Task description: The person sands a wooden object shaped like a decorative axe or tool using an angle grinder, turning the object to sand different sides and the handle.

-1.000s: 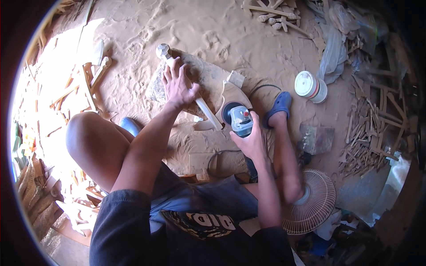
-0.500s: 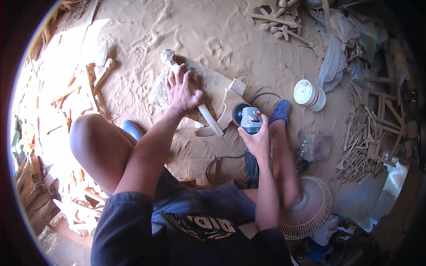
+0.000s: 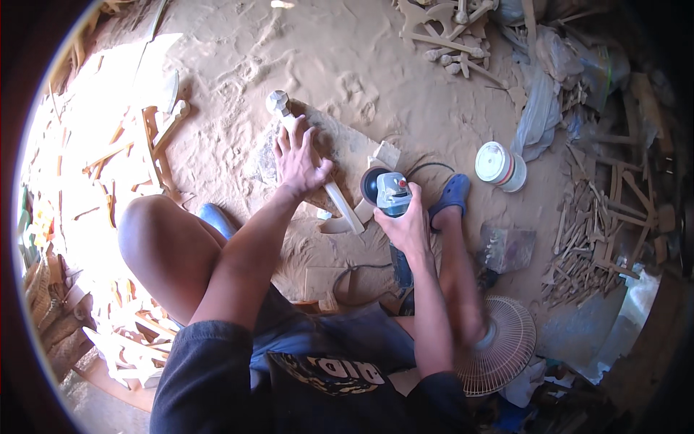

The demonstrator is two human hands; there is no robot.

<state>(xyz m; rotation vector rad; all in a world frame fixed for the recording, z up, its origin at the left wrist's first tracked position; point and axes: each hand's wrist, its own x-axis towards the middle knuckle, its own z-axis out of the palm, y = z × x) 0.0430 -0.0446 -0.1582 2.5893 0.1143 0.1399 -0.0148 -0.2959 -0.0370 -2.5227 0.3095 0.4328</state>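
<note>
My left hand (image 3: pixel 298 160) presses on a pale wooden stick (image 3: pixel 343 204), its fingers curled over the upper part. The stick has a faceted knob (image 3: pixel 277 102) at its far end and lies across a worn board (image 3: pixel 345 137) on the ground. In my right hand (image 3: pixel 406 226) is an angle grinder (image 3: pixel 394 192), gripped around its head with the body hanging down toward me. Its round disc (image 3: pixel 370 184) sits over a curved flat wooden piece (image 3: pixel 334 226) to the right of the stick. Whether disc and wood touch, I cannot tell. A small wooden block (image 3: pixel 386 154) lies beyond the disc.
Dusty ground surrounds the board. A white-lidded tub (image 3: pixel 499 166) stands to the right, near my blue clog (image 3: pixel 451 195). A round fan (image 3: pixel 500 347) is by my right leg. Wood scraps (image 3: pixel 455 43) lie far right, with more at left. The grinder's cord (image 3: pixel 345 278) loops nearby.
The grinder in my right hand has moved left, bringing its disc nearer the stick and over the curved piece. My left hand stays on the stick. The whole view has shifted slightly.
</note>
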